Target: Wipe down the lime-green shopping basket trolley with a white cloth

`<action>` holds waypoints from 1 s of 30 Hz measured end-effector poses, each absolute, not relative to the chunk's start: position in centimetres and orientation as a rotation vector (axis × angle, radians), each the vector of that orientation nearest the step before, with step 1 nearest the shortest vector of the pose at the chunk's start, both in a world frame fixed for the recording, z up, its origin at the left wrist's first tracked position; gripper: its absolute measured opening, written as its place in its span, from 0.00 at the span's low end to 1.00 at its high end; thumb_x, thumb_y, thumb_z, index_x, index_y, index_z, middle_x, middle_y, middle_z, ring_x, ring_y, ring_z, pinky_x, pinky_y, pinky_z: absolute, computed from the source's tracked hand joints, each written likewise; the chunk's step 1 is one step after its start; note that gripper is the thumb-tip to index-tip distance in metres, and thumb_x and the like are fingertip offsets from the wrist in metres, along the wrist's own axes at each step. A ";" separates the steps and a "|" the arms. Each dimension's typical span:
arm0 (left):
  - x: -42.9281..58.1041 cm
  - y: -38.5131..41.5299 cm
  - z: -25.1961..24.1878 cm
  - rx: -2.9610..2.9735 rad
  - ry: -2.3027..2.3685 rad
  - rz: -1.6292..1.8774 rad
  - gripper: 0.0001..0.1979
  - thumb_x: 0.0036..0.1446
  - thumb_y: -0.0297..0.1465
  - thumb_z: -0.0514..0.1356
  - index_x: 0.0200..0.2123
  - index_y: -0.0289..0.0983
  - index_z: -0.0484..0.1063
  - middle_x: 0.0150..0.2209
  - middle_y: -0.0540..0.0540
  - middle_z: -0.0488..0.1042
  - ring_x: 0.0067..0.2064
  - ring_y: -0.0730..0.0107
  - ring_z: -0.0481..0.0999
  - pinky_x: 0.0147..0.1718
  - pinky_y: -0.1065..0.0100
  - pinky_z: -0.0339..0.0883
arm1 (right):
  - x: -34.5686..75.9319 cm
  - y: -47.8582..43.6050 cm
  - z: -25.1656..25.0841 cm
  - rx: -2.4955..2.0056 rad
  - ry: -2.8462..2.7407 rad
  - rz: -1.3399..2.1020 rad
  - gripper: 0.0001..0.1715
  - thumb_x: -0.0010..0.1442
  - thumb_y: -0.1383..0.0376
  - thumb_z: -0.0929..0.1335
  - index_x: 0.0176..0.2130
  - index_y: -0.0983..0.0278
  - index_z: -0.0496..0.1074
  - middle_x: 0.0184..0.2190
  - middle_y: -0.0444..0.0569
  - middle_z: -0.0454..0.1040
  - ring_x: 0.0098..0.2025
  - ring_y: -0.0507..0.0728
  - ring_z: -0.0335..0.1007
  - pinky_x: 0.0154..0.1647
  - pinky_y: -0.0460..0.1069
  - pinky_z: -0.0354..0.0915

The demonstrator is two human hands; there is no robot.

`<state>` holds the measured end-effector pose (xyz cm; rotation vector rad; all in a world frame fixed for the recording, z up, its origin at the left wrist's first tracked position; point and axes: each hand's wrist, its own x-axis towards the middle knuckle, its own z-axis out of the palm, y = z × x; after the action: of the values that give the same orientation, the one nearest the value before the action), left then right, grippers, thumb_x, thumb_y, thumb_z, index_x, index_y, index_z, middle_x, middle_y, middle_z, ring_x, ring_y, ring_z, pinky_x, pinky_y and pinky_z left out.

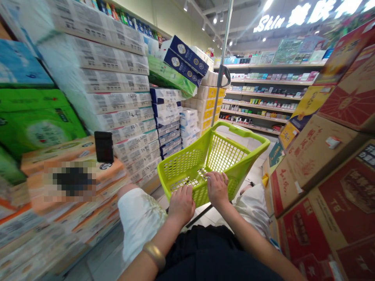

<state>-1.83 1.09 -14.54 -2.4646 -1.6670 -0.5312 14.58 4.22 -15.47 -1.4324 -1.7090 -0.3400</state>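
A lime-green plastic shopping basket [187, 160] with latticed walls stands tilted in front of me, with nothing seen inside it. Fingers of my left hand [182, 203] are curled over its near rim, and a gold bangle sits on that wrist. To the right of it, my right hand [217, 189] rests on the same near edge, fingers bent over the rim toward the inside. My white-clothed knees are on either side of the basket.
Tall stacks of wrapped tissue packs [123, 101] rise at the left. An orange stack [111, 171] beside my knee bears a black item [104, 146]. Red and brown cartons [310, 156] line the right. A metal pole [224, 50] stands behind the basket, before stocked shelves [263, 95].
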 end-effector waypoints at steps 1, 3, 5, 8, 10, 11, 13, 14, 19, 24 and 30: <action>-1.8 1.1 -14.5 -2.462 -1.670 -0.530 0.19 0.52 0.28 0.56 0.49 0.36 0.64 0.42 0.41 0.71 0.44 0.55 0.70 0.42 0.57 0.63 | 14.1 4.1 -15.5 -1.420 -1.711 -0.331 0.13 0.65 0.70 0.59 0.42 0.61 0.72 0.41 0.49 0.74 0.48 0.57 0.66 0.60 0.55 0.48; -1.7 1.2 -14.5 -2.459 -1.676 -0.525 0.17 0.52 0.28 0.56 0.47 0.36 0.65 0.41 0.41 0.71 0.44 0.55 0.70 0.42 0.57 0.63 | 12.7 3.7 -15.7 -1.352 -1.760 -0.302 0.13 0.65 0.70 0.59 0.41 0.61 0.72 0.40 0.49 0.74 0.48 0.57 0.65 0.59 0.54 0.51; -1.8 1.2 -14.5 -2.457 -1.676 -0.525 0.15 0.53 0.29 0.55 0.46 0.35 0.65 0.40 0.41 0.71 0.43 0.55 0.70 0.41 0.58 0.63 | 11.3 3.3 -15.7 -1.269 -1.842 -0.271 0.13 0.65 0.69 0.60 0.40 0.60 0.72 0.39 0.49 0.74 0.47 0.57 0.65 0.59 0.53 0.53; -2.0 1.2 -14.5 -2.462 -1.655 -0.524 0.15 0.53 0.29 0.55 0.46 0.35 0.65 0.39 0.41 0.71 0.43 0.55 0.70 0.41 0.59 0.63 | 11.3 3.2 -15.6 -1.213 -1.929 -0.261 0.12 0.65 0.69 0.60 0.40 0.59 0.72 0.39 0.48 0.74 0.47 0.56 0.65 0.59 0.52 0.53; -2.2 1.1 -14.6 -2.467 -1.635 -0.528 0.17 0.52 0.28 0.56 0.47 0.35 0.65 0.40 0.41 0.72 0.43 0.55 0.70 0.41 0.59 0.63 | 12.7 3.7 -15.3 -1.239 -1.906 -0.295 0.13 0.65 0.70 0.60 0.41 0.60 0.72 0.39 0.48 0.74 0.46 0.56 0.65 0.60 0.53 0.52; -2.2 1.1 -14.6 -2.467 -1.628 -0.532 0.18 0.52 0.28 0.56 0.47 0.35 0.65 0.41 0.41 0.72 0.43 0.55 0.70 0.41 0.59 0.63 | 13.5 4.0 -15.2 -1.264 -1.872 -0.315 0.13 0.65 0.70 0.60 0.41 0.60 0.72 0.39 0.49 0.74 0.46 0.57 0.65 0.60 0.53 0.52; -2.1 1.1 -14.5 -2.464 -1.628 -0.538 0.18 0.52 0.28 0.55 0.48 0.36 0.64 0.42 0.41 0.72 0.43 0.56 0.70 0.41 0.59 0.63 | 14.7 4.5 -15.1 -1.327 -1.792 -0.338 0.13 0.66 0.69 0.59 0.41 0.61 0.72 0.39 0.50 0.74 0.46 0.57 0.65 0.58 0.54 0.53; -2.0 1.1 -14.5 -2.463 -1.632 -0.539 0.17 0.52 0.28 0.55 0.47 0.36 0.65 0.42 0.41 0.72 0.43 0.56 0.70 0.41 0.59 0.63 | 14.9 4.6 -15.0 -1.354 -1.760 -0.336 0.13 0.66 0.69 0.59 0.41 0.61 0.72 0.39 0.50 0.74 0.46 0.57 0.65 0.58 0.54 0.54; -1.9 1.2 -14.5 -2.485 -1.646 -0.551 0.14 0.52 0.30 0.55 0.44 0.37 0.66 0.40 0.41 0.72 0.42 0.56 0.71 0.40 0.59 0.64 | 12.2 3.6 -15.4 -1.302 -1.838 -0.276 0.13 0.64 0.70 0.59 0.39 0.60 0.72 0.38 0.49 0.73 0.46 0.57 0.64 0.55 0.53 0.56; -2.5 1.4 -14.8 -2.502 -1.613 -0.609 0.14 0.53 0.29 0.54 0.45 0.37 0.66 0.40 0.42 0.72 0.43 0.57 0.71 0.41 0.60 0.64 | 12.2 3.6 -15.4 -1.264 -1.927 -0.263 0.13 0.64 0.70 0.60 0.41 0.59 0.72 0.39 0.48 0.73 0.46 0.57 0.64 0.56 0.53 0.55; -2.5 1.6 -15.0 -2.491 -1.604 -0.614 0.15 0.52 0.29 0.55 0.45 0.38 0.66 0.41 0.42 0.72 0.43 0.58 0.71 0.41 0.61 0.65 | 14.5 4.6 -14.9 -1.387 -1.746 -0.309 0.13 0.64 0.70 0.59 0.40 0.61 0.72 0.38 0.50 0.73 0.44 0.58 0.64 0.53 0.54 0.56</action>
<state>-2.54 1.56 -15.03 -2.4910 -1.6036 -0.6144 14.48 4.64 -14.89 -1.3867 -1.7462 -0.3094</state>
